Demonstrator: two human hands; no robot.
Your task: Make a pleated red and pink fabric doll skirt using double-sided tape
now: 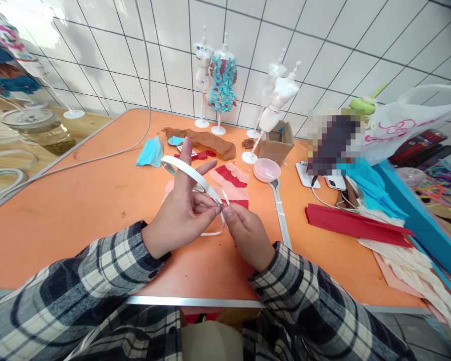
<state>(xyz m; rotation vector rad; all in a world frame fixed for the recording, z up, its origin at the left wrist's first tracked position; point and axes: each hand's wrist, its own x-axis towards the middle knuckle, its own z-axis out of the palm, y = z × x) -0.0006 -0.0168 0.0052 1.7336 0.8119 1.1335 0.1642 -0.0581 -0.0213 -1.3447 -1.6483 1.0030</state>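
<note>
A narrow white roll of tape (190,171) hangs around the raised fingers of my left hand (178,208). My left thumb and fingertips pinch together at the near end of the roll. Close against them, my right hand (248,230) is closed with thumb and fingers pinching a thin strip of tape (226,196). A loose white loop (212,233) curls below the fingertips. Behind my hands, pink and red crepe paper pieces (231,176) lie on the orange table (97,220), partly hidden by the fingers.
Mannequin stands (222,82) line the wall, one dressed in blue bows. Brown paper (214,143), a pink bowl (266,170), a cardboard box (276,145) and grey scissors-like tool (280,210) lie beyond. Red folded paper (355,225) is right; a cable (97,158) crosses left.
</note>
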